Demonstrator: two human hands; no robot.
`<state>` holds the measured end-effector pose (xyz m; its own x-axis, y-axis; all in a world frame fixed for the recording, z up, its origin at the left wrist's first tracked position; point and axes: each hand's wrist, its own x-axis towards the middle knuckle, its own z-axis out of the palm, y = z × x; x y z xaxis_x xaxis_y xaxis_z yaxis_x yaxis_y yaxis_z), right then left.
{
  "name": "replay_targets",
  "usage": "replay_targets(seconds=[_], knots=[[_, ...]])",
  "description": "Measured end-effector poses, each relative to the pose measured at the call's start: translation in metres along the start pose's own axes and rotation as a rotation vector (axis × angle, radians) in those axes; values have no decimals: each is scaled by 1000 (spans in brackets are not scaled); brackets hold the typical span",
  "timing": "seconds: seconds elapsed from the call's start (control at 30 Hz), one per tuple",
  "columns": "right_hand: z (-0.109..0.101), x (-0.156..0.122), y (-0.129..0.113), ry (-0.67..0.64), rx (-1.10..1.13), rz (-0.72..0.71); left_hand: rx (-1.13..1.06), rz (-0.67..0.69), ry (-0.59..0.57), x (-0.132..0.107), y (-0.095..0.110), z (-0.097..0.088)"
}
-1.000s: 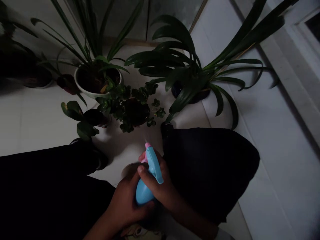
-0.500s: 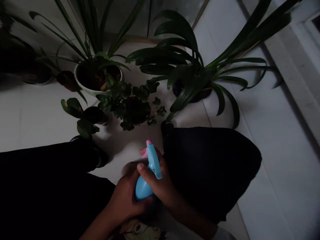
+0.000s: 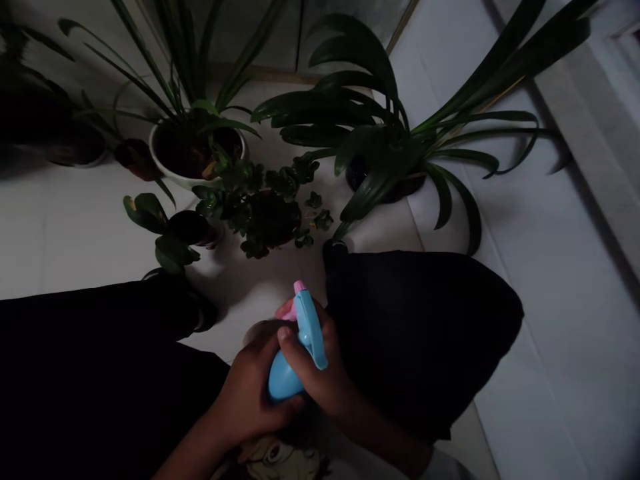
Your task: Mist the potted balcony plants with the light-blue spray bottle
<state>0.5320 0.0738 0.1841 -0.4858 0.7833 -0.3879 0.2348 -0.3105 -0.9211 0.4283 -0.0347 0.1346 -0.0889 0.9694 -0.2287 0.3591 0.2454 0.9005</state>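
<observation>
A light blue spray bottle (image 3: 285, 379) with a pink nozzle and trigger is held low between my knees. My left hand (image 3: 250, 387) wraps round its body from the left, thumb across the lower side. My right hand (image 3: 320, 373) grips the neck below the sprayer head, its thumb lying over the near side and a finger at the pink trigger. The nozzle points away from me, towards a small bushy succulent (image 3: 273, 213) in a dark pot on the floor. The bottle's base is hidden by my hands.
A strap-leaved plant (image 3: 370, 147) in a dark pot spreads at the right by the white wall (image 3: 540, 280). Behind stands a long-leaved plant in a white pot (image 3: 173, 175). A small dark pot (image 3: 193, 230) with broad leaves sits left, near my foot. The light is dim.
The sprayer head has tilted slightly, its rear end shifting a little right and towards me. Both hands keep their hold on the bottle. The plants have not moved.
</observation>
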Motion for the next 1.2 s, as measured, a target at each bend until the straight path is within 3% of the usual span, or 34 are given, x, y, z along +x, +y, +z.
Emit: replay_targets(seconds=[1.2], knots=[[-1,-2,7,16,-42,-35,-12,18,1,1,-7,7]])
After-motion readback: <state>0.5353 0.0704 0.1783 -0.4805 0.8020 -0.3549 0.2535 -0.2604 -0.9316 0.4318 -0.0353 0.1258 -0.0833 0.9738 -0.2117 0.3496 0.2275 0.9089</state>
